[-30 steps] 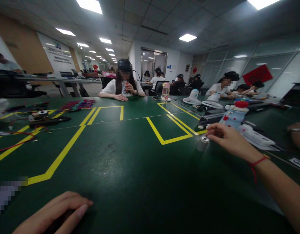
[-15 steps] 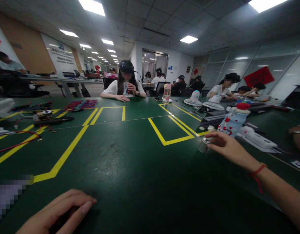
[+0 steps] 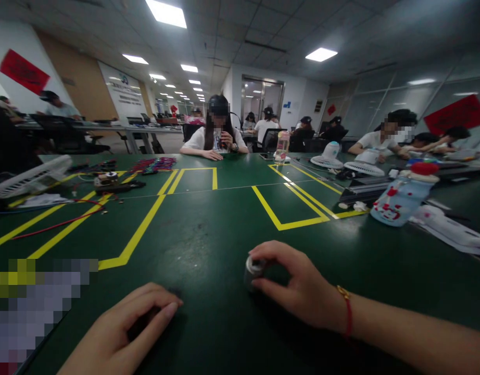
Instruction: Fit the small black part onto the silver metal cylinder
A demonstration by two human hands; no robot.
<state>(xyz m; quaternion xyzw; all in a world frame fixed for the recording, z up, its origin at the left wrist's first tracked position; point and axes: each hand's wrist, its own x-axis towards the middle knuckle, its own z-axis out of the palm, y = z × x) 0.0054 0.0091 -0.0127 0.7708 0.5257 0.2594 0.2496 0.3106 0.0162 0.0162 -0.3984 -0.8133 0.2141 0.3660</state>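
A small silver metal cylinder (image 3: 252, 272), seemingly upright, is pinched between the thumb and fingers of my right hand (image 3: 292, 284) just right of centre. It is at or close to the green tabletop; I cannot tell if it touches. My left hand (image 3: 134, 323) rests at the lower left, fingers curled and the thumb tip against the forefinger, with no object visible in it. Bare green table (image 3: 209, 271) lies between the two hands. A red cord bracelet (image 3: 347, 312) circles my right wrist.
Yellow tape (image 3: 279, 226) marks outlines on the table. On the right stand a blue bottle (image 3: 402, 200) and small fans (image 3: 326, 161). Wires (image 3: 158, 165) and a small motor-like assembly (image 3: 106, 179) lie at the left. A person (image 3: 216, 135) sits opposite.
My right hand has carried the silver cylinder leftward from beside the blue bottle towards the middle. The view has turned slightly left. My left hand keeps its curled shape.
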